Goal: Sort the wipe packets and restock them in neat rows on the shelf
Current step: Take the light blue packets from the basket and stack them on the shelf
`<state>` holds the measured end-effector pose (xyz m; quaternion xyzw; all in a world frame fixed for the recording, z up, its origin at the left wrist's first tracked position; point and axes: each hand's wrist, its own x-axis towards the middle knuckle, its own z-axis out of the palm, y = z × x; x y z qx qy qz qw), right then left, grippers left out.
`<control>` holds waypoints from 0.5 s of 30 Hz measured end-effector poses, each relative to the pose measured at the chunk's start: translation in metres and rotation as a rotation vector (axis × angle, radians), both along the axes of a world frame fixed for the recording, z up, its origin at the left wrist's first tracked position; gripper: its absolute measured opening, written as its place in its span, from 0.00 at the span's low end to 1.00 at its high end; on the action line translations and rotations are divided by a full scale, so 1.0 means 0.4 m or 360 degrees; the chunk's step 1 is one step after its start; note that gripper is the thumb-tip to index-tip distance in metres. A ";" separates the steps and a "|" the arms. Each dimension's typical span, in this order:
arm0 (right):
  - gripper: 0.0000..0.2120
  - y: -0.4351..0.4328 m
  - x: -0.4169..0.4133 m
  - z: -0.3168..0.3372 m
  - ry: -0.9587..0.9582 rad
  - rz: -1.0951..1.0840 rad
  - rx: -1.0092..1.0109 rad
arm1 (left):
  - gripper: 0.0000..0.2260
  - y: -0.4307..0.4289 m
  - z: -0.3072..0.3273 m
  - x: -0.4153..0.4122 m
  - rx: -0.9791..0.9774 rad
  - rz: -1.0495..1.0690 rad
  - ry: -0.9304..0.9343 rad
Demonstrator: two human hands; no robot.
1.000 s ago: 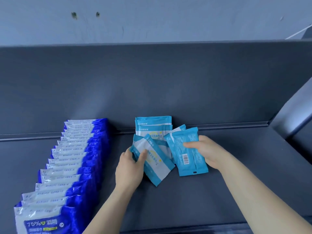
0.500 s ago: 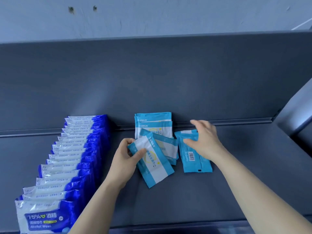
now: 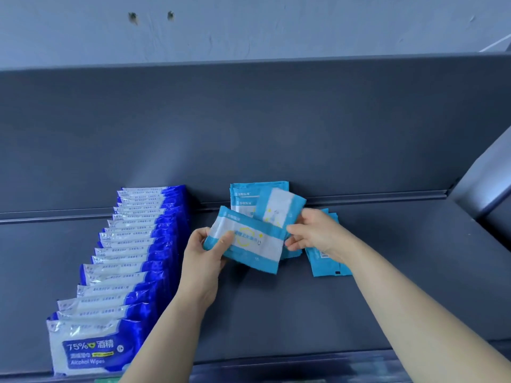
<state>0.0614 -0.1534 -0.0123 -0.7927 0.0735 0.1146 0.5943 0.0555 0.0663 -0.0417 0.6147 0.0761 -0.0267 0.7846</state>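
My left hand (image 3: 203, 258) grips a light-blue and white wipe packet (image 3: 249, 240) by its left end, lifted off the dark grey shelf (image 3: 276, 308). My right hand (image 3: 318, 233) pinches a second light-blue packet (image 3: 279, 207), tilted up behind the first. Two more light-blue packets (image 3: 246, 194) lean against the shelf's back wall. Another packet (image 3: 326, 262) lies face down under my right wrist, barcode showing. A long row of dark-blue alcohol wipe packets (image 3: 124, 252) stands at the left, running from the back wall to the front edge.
The shelf's back panel (image 3: 249, 128) rises behind the packets, with a metal rail (image 3: 373, 196) along its foot. A slanted side panel (image 3: 486, 178) closes the right end. Bare shelf floor lies between my arms and to the right.
My left hand has lifted its packet and turned it more level. My right hand left the face-down packet and picked up another light-blue packet, raising it behind the first.
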 end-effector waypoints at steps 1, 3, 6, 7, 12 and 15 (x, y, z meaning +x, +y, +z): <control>0.11 -0.002 -0.007 0.000 0.0026 -0.0022 0.0138 | 0.09 -0.003 -0.003 -0.002 -0.0078 0.0013 0.0041; 0.12 -0.003 -0.024 -0.003 0.0061 -0.0028 0.0254 | 0.10 -0.010 -0.010 -0.004 -0.0065 -0.0006 0.0080; 0.11 0.002 -0.045 -0.012 0.0150 -0.0088 0.0269 | 0.10 -0.023 -0.022 -0.007 0.0193 -0.0158 0.0054; 0.11 0.002 -0.049 -0.012 0.0183 -0.0113 0.0283 | 0.09 -0.027 -0.024 -0.008 0.0285 -0.0203 0.0049; 0.08 -0.009 -0.056 0.010 -0.0012 -0.0400 -0.0002 | 0.07 -0.036 -0.023 -0.002 0.0431 -0.0206 0.0083; 0.12 -0.014 -0.062 0.009 -0.0065 -0.0240 -0.0511 | 0.07 -0.053 -0.024 0.002 0.0242 -0.0171 0.0137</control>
